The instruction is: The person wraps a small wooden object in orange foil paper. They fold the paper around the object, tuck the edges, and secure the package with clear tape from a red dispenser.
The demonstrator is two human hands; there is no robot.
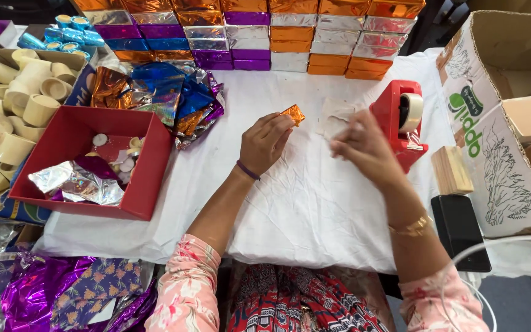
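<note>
The left hand [264,142] pinches a small orange foil-wrapped piece [293,114] at its fingertips, lifted above the white worktop [302,203]. The right hand [364,147] hovers loosely curled and empty beside the red tape dispenser [401,120], within easy reach.

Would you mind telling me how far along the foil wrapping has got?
Done: rows of foil-wrapped boxes stacked at the table's far edge. In hand: the left hand holds a small orange-foil piece; the right hand is beside the red tape dispenser. Left: loose foil sheets and many unwrapped cream cups.
</note>
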